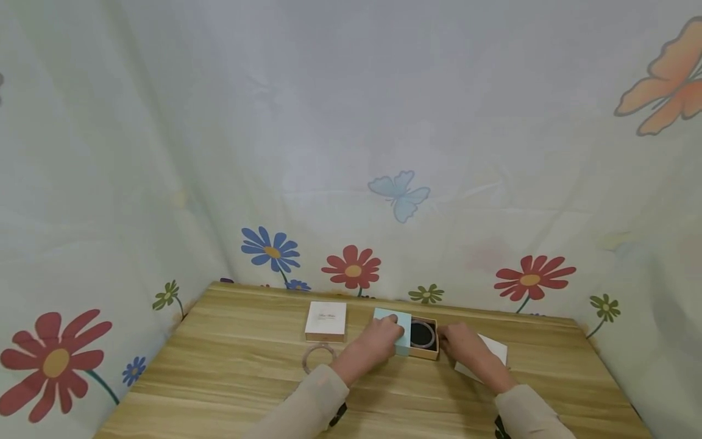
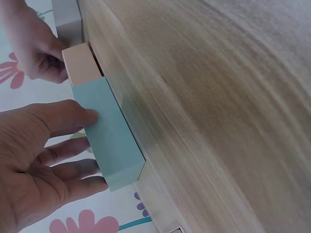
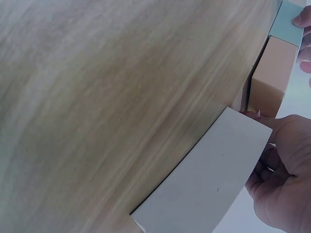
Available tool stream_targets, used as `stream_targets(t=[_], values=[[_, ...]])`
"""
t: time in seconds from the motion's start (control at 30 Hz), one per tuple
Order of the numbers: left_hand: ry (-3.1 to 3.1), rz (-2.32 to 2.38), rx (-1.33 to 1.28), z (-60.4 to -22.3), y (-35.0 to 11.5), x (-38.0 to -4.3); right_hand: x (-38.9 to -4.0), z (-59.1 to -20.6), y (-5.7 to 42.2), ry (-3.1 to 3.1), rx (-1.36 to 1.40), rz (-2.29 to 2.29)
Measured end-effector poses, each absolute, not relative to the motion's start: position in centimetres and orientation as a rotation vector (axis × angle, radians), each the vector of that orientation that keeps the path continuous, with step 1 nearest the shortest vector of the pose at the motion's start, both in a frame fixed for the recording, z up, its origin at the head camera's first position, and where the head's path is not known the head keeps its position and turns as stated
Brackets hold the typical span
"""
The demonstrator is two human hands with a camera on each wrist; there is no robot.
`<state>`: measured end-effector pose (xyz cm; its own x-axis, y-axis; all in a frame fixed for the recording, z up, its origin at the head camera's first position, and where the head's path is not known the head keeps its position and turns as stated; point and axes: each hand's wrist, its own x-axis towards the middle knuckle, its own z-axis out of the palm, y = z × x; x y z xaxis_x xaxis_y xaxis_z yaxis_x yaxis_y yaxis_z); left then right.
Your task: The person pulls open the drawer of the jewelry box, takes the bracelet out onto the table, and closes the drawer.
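My left hand [image 1: 378, 341] grips the pale blue sleeve [image 2: 114, 131] of a drawer-style box, thumb on one side and fingers on the other. The tan drawer [image 3: 273, 73] sticks out of the sleeve's right end. Inside it, a bangle [image 1: 433, 338] lies on black padding. At the drawer's outer end, my right hand [image 1: 466, 347] has its fingers curled and appears to pinch that end; the exact contact is partly hidden. A white box [image 3: 204, 174] sits right beside this hand, partly covered by the forearm in the head view.
Left of the blue box stands a white box [image 1: 326, 320] with small lettering on top. A second bangle [image 1: 304, 361] lies on the wood-grain table [image 1: 236, 347] in front of it. Behind the table's back edge hangs a cloth [image 1: 329, 152] printed with flowers and butterflies.
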<state>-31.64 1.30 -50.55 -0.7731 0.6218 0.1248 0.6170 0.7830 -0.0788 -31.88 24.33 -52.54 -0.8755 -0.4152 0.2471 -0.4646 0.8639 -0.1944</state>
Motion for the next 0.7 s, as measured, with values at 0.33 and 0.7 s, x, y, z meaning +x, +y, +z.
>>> stream_targets(t=[0.33, 0.7], values=[[-2.837, 0.033, -0.983, -50.67, 1.14, -31.71, -31.81, -52.47, 24.60, -2.812, 0.741, 0.377], [-2.905, -0.034, -1.003, -50.28, 0.98, -32.36, -32.11, -52.85, 24.50, -2.845, 0.651, 0.296]])
